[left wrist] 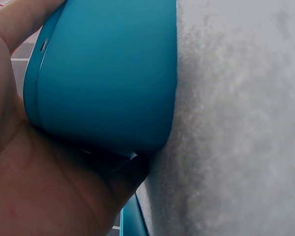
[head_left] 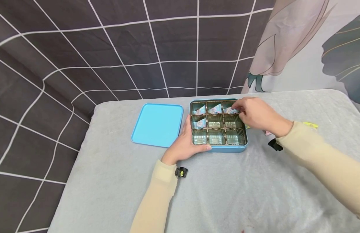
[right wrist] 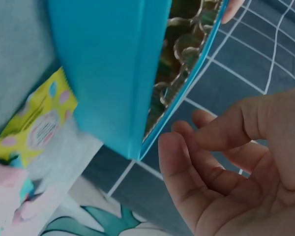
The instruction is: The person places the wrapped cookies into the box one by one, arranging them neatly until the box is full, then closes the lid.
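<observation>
Currently, I have the left hand holding the light blue tin, which sits on the grey cloth-covered desk, right of the middle of the frame. Its grip is closed around the tin's lower left corner, thumb along the front and fingers along the side. Inside lies a gold-toned tray with 9 compartments. I count 4 blue-and-white wrapped candies: 3 across the top row and 1 in the middle row, at left. The right hand is over the tin's upper right corner, fingers bent, fingertips at the top right candy; I cannot tell whether that grip pinches it. The light blue lid lies flat just left of the tin. On my right wrist feed, a yellow packet with coloured spots sits at the left, beside the tin's wall, with a pink wrapper just below it.
</observation>
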Demonstrator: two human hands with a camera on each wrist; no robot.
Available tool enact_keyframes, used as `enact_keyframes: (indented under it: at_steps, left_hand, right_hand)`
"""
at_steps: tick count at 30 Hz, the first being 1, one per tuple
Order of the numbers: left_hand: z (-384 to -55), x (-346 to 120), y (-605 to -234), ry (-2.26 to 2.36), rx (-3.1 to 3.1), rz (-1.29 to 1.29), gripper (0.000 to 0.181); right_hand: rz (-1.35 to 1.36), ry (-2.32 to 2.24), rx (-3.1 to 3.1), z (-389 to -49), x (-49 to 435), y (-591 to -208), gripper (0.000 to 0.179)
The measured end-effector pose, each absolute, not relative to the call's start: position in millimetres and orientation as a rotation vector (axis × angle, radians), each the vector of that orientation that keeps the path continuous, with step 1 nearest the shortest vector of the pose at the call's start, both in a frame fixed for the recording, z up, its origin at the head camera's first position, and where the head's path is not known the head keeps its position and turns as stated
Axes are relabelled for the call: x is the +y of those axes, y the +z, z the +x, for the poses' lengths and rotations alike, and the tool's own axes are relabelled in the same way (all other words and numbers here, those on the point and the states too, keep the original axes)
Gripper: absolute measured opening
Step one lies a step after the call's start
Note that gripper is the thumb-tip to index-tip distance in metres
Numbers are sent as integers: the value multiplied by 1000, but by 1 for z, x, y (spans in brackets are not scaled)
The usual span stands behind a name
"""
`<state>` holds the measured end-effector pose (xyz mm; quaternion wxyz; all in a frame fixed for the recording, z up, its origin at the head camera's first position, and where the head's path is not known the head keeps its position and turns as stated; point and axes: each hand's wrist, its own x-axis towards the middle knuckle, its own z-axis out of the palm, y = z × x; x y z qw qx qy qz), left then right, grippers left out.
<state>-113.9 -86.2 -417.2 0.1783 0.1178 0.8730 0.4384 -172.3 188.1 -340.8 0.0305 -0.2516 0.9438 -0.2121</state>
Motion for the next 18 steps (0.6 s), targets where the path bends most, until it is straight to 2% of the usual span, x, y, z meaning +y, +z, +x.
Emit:
enact_keyframes:
  at_steps: [18]
  left_hand:
    - [-113,-87,-415,1245,2461,327,134]
  right_hand:
    - [-701,-549,2941,-174,236,-350,32]
